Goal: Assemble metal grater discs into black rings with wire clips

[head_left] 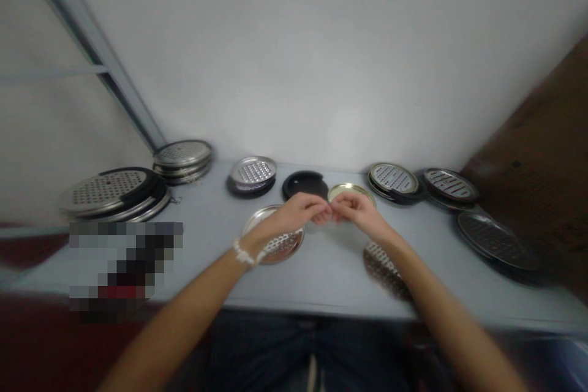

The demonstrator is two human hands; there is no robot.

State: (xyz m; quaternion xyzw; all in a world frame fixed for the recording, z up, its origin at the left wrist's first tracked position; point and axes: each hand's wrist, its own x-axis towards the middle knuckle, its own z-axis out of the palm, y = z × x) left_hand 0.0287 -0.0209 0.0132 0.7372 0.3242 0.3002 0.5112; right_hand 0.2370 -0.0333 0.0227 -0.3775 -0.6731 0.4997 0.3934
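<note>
My left hand (307, 209), with a white bracelet at the wrist, is closed in a pinch near the middle of the table. Fingertip to fingertip with it is my right hand (351, 207), also pinched. Whatever lies between the fingers is too small and blurred to name. Under my left wrist lies a round metal grater disc (281, 248); another grater disc (383, 266) is partly covered by my right forearm. Just behind the hands are a black round tray (304, 184) and a gold-rimmed disc (351, 190).
Stacked grater discs stand at the left (110, 190) and back left (184, 156). More discs lie at the back (252, 171), the back right (395, 179) and the right (498, 242). A brown cardboard surface (542, 153) rises at the right; a wall is behind.
</note>
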